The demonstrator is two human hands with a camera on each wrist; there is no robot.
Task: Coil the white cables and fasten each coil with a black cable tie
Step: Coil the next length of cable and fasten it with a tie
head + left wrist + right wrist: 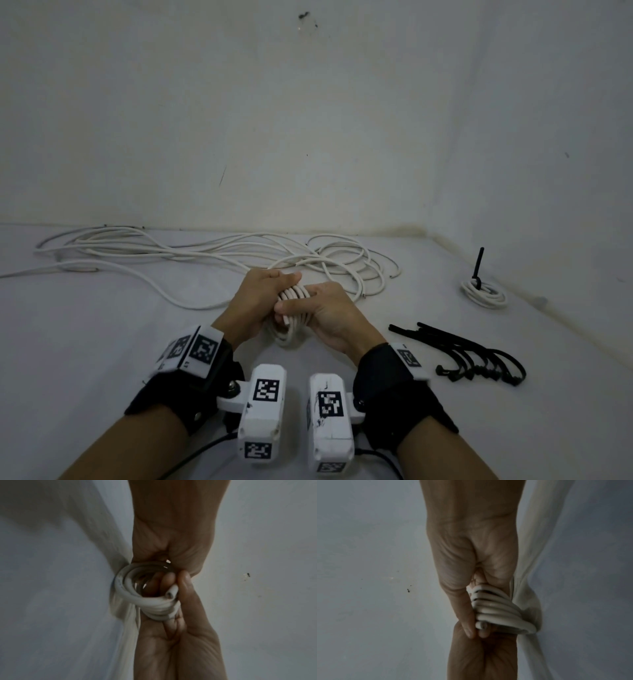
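Low in the middle of the head view, a white cable coil [292,310] of several turns is held just above the table. My left hand [270,291] grips its left side, thumb laid over the top turns. My right hand [325,308] grips the right side, thumb across the front. The left wrist view looks through the ring of the coil [149,601], with a cut cable end [171,592] between the fingers. The right wrist view shows the coil [498,611] with its turns stacked side by side. Black cable ties [472,356] lie in a pile to the right.
Loose white cables [164,253] sprawl across the back of the white table [102,342], with a tangle [352,270] just behind my hands. A small tied coil [483,292] with a black tie tail sticking up sits at the far right by the wall.
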